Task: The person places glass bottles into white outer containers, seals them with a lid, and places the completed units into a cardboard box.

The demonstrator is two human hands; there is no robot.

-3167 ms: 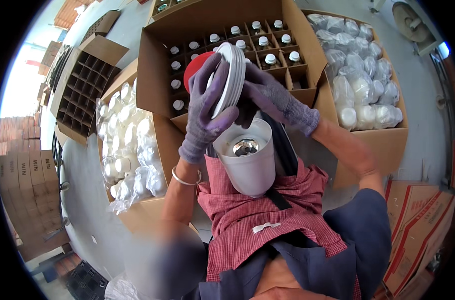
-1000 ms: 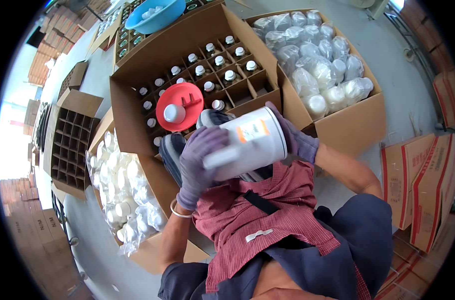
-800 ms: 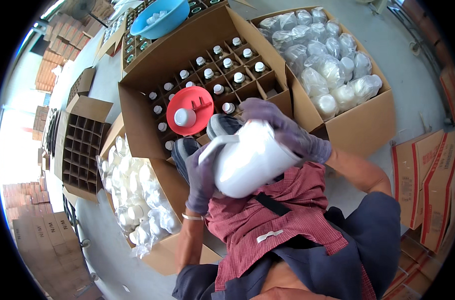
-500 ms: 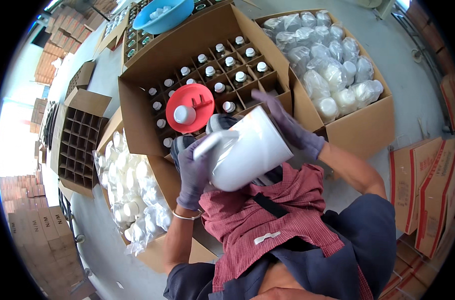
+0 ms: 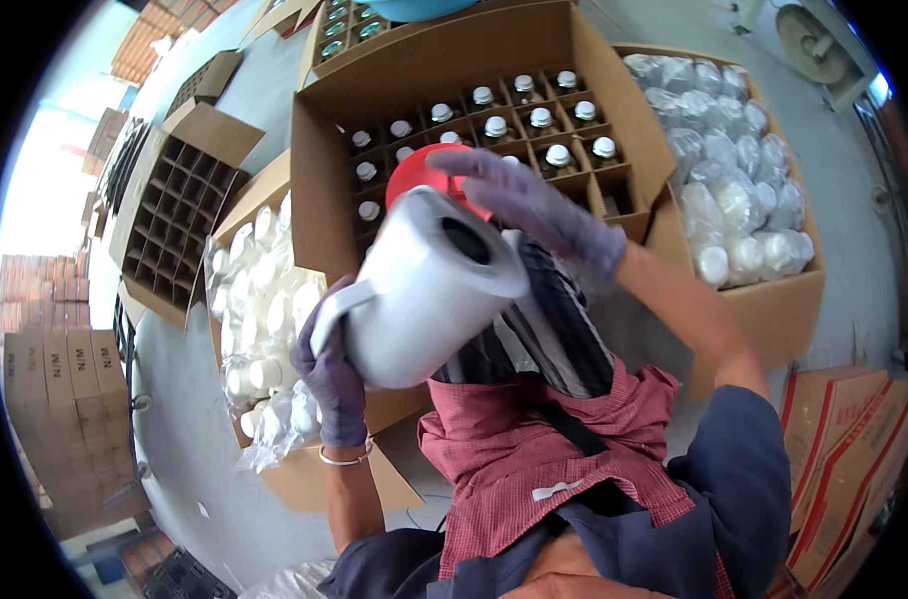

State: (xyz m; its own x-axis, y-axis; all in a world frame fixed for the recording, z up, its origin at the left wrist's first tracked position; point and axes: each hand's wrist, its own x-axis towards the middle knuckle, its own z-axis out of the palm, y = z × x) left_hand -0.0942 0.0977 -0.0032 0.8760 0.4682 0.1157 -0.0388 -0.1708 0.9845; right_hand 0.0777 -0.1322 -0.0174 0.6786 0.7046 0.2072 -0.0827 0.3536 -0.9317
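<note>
My gloved left hand (image 5: 334, 374) is wrapped round the handle of a large white jug (image 5: 414, 309), which it holds up tilted over my lap. A dark oval shows on the end of the jug facing up and right. Just beyond the jug is my gloved right hand (image 5: 539, 205), its fingers stretched out and a little blurred, with nothing seen in it. That hand partly hides a round red plastic dish (image 5: 412, 170). The dish sits over a divided cardboard box (image 5: 424, 72), where white-capped bottles (image 5: 540, 118) stand in the compartments.
To the right, an open carton (image 5: 773, 309) holds plastic-wrapped white containers; a similar carton (image 5: 309, 464) stands at the left. An empty divided box (image 5: 180, 220) lies farther left. A blue basin (image 5: 414, 8) is at the top edge. Flat cartons (image 5: 843, 449) lean at the lower right.
The jug has turned, bringing its dark oval into view, and my left hand has shifted left and down. My right hand has moved from beside the jug to over the red dish.
</note>
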